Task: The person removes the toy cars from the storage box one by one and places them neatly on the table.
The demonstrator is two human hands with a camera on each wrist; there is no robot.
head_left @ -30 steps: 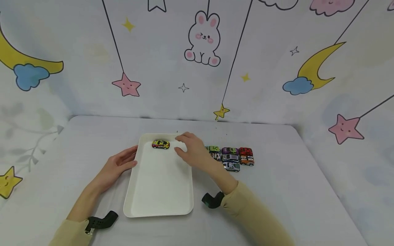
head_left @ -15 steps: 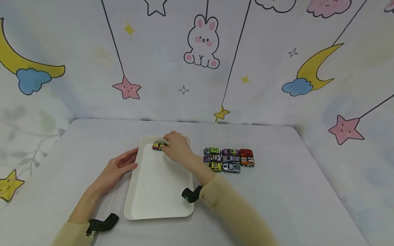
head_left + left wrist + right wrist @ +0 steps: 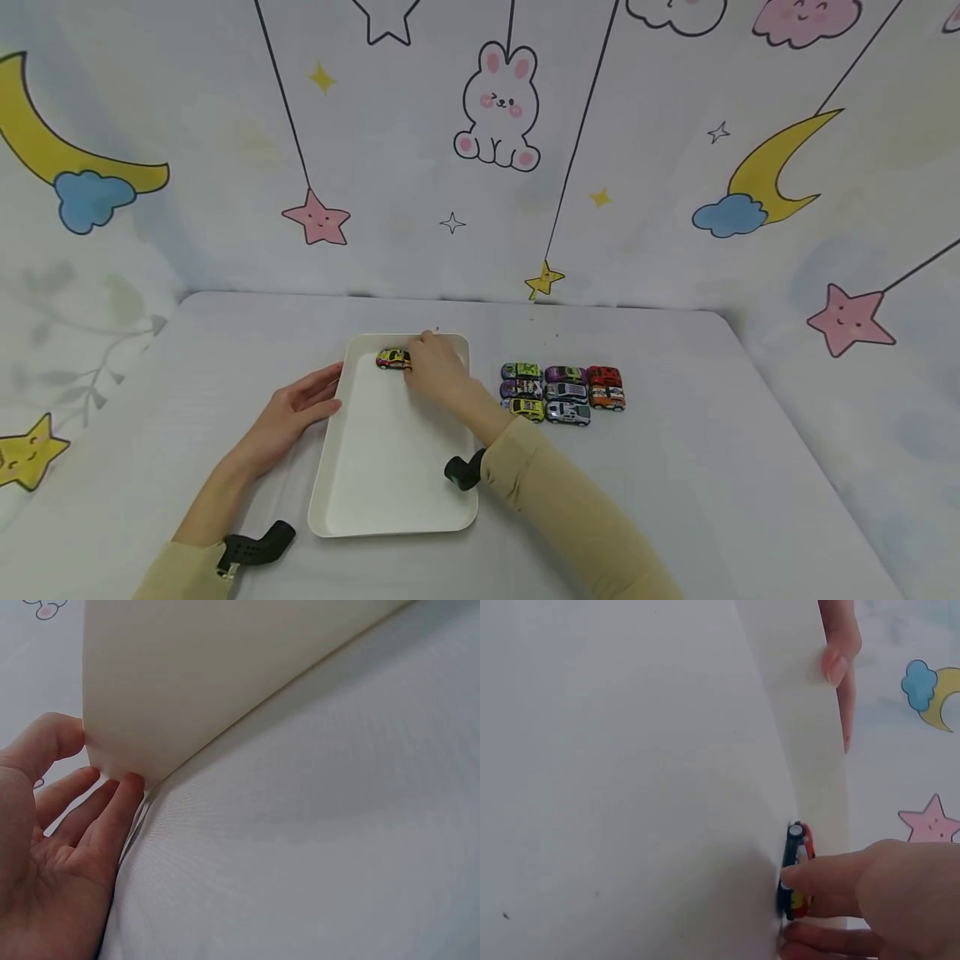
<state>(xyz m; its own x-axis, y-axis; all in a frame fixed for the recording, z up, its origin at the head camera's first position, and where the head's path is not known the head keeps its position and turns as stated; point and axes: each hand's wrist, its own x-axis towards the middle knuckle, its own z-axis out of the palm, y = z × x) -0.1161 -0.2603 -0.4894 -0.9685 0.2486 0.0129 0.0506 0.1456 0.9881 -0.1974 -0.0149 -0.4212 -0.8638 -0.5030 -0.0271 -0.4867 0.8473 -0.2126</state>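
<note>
In the head view a small yellow toy car [image 3: 390, 359] with black and red markings sits at the far end of a white tray [image 3: 392, 467]. My right hand [image 3: 444, 379] covers the car's right end. In the right wrist view thumb and fingers pinch the toy car [image 3: 796, 844] by the tray's side wall. My left hand [image 3: 283, 421] touches the tray's left edge. Its thumb and fairly straight fingers rest against the outer wall of the tray [image 3: 180, 675] in the left wrist view.
Right of the tray, several toy cars stand close together in rows, among them a red car [image 3: 604, 376], an orange car [image 3: 607, 398] and a silver car [image 3: 567, 414]. A white cloth [image 3: 697, 467] covers the table, with a cartoon-printed backdrop [image 3: 405, 150] behind it.
My right hand has moved left from the tray's right side onto the yellow toy car and now pinches it. My left hand has kept its place at the tray's edge.
</note>
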